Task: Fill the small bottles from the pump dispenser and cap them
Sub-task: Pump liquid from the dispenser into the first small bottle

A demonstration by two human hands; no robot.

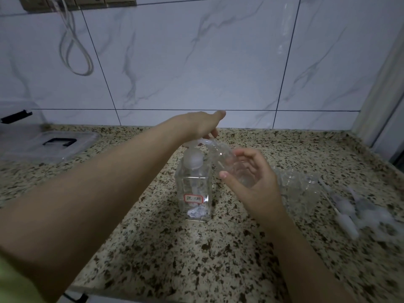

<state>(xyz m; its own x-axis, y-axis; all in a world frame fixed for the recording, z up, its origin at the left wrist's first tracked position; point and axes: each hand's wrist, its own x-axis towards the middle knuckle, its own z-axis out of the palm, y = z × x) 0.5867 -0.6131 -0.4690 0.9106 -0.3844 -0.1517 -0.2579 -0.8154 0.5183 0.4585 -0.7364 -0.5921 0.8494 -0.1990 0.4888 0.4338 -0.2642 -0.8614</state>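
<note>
The left hand (202, 125) rested on top of the white pump head (197, 143) of the tall, square, clear plastic pump dispenser (195, 189), which stood near the middle of the speckled granite desk (166, 248) and carried a small red-framed label low on its front. How its fingers lay on the pump was hidden by the back of the hand, so I could not tell whether they were flat or curled. The right hand (251, 178), at about three o'clock from the dispenser, held a small clear plastic bottle (229, 162) with its fingers curled round the body, the bottle tilted so that its neck pointed up toward the nozzle at roughly eleven o'clock. Whether the mouth truly met the spout was not clear, since both were transparent and blurred. That was the main risk, as I judged it: a press with the neck slightly off would send liquid down the outside of the bottle and onto the desk. A hard push could also tip the tall dispenser, which looked nearly empty and so likely light. Farther out at three o'clock stood more small clear bottles (299, 182), open-topped, and beyond them a heap of pale caps (358, 213); a slippery, wet right hand might knock these over later.
</note>
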